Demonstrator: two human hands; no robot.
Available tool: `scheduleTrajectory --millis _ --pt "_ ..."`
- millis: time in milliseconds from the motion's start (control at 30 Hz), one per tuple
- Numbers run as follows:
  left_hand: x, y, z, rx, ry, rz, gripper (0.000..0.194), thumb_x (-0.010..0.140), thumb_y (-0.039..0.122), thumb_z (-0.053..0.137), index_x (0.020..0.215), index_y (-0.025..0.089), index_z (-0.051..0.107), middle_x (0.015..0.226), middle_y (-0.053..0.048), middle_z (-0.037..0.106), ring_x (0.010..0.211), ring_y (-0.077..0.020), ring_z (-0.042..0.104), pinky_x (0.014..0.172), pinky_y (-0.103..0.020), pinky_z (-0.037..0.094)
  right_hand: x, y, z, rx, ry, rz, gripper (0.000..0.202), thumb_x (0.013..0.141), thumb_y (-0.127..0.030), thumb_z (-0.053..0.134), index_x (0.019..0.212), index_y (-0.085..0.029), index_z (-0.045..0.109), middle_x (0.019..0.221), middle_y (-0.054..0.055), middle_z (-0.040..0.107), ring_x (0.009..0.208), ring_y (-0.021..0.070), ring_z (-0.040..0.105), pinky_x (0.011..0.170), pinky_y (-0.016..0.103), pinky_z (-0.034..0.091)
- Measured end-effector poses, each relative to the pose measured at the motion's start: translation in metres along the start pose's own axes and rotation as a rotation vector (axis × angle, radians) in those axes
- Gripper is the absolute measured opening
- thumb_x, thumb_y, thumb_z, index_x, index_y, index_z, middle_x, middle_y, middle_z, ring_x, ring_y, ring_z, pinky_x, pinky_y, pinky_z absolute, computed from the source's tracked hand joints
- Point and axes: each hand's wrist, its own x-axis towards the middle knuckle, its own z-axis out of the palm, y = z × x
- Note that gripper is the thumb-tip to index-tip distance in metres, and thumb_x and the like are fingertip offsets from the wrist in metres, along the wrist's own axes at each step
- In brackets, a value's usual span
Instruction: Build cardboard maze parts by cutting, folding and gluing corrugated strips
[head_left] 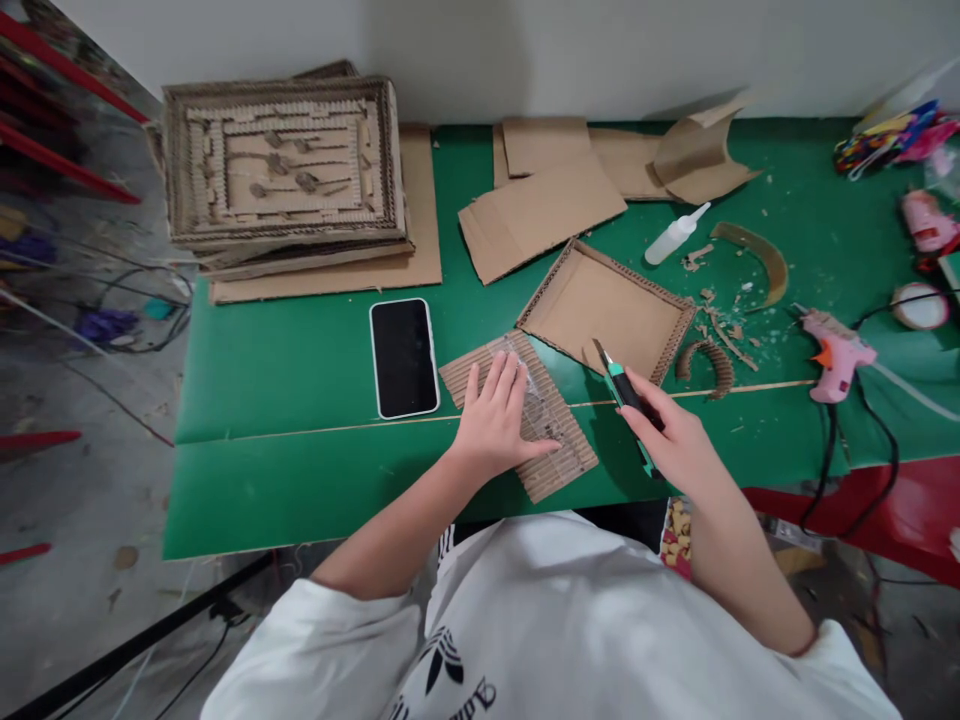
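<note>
My left hand (491,415) lies flat with fingers spread on a ridged piece of corrugated cardboard (469,370). Under its fingers and thumb runs a clear plastic ruler (534,400), partly covered by the hand. My right hand (671,435) is wrapped round a green and black utility knife (616,372). The knife's blade is out and points up and away from me, over the near edge of a shallow cardboard tray (611,305). That tray has corrugated walls and sits just beyond the ridged piece.
Left of the ridged cardboard lies a phone (404,358). Stacked cardboard frames (285,165) stand at the back left, with flat cardboard pieces (544,215) beside them. To the right are a white nozzle bottle (675,236), scraps, a curled strip (705,365) and a pink glue gun (836,355) with its cord.
</note>
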Motion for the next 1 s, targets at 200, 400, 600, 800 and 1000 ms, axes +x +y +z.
scheduleTrajectory --millis 200,400,600,800,1000 --pt "0.000 0.000 0.002 -0.014 0.020 -0.003 0.109 0.067 0.081 0.048 0.139 0.000 0.036 0.148 -0.024 0.033 0.141 -0.0365 0.025 0.115 -0.055 0.007 0.016 -0.030 0.011 -0.092 -0.141 -0.128 0.052 0.092 -0.039 0.041 0.141 -0.021 0.042 0.140 0.005 0.051 0.128 0.0203 0.049 0.108 0.037 0.039" --pt "-0.001 -0.001 0.005 -0.031 0.052 0.007 0.106 0.070 0.080 0.046 0.139 0.000 0.035 0.147 -0.025 0.034 0.140 -0.0370 0.026 0.115 -0.056 0.008 0.045 -0.067 0.031 -0.357 -0.292 -0.188 0.053 0.093 -0.032 0.033 0.145 -0.021 0.034 0.132 0.009 0.057 0.119 0.0280 0.057 0.097 0.046 0.048" --pt "0.000 0.000 0.003 -0.034 0.032 -0.006 0.109 0.067 0.080 0.049 0.140 0.002 0.034 0.147 -0.025 0.035 0.140 -0.0384 0.027 0.115 -0.056 0.009 0.061 -0.077 0.036 -0.408 -0.344 -0.226 0.052 0.094 -0.031 0.033 0.145 -0.024 0.034 0.135 0.006 0.056 0.120 0.0266 0.056 0.098 0.044 0.046" --pt "-0.001 0.000 0.003 -0.041 0.049 -0.006 0.107 0.067 0.080 0.048 0.138 0.000 0.036 0.146 -0.025 0.035 0.140 -0.0365 0.027 0.115 -0.055 0.009 0.063 -0.081 0.039 -0.449 -0.346 -0.213 0.052 0.093 -0.030 0.033 0.145 -0.022 0.034 0.133 0.009 0.057 0.115 0.0287 0.059 0.094 0.045 0.048" --pt "-0.001 -0.001 0.006 -0.053 0.117 0.007 0.102 0.066 0.082 0.049 0.131 0.003 0.044 0.143 -0.026 0.040 0.137 -0.0365 0.033 0.113 -0.056 0.016 0.063 -0.084 0.039 -0.471 -0.346 -0.227 0.052 0.093 -0.030 0.032 0.145 -0.021 0.035 0.128 0.011 0.061 0.112 0.0286 0.061 0.093 0.043 0.048"
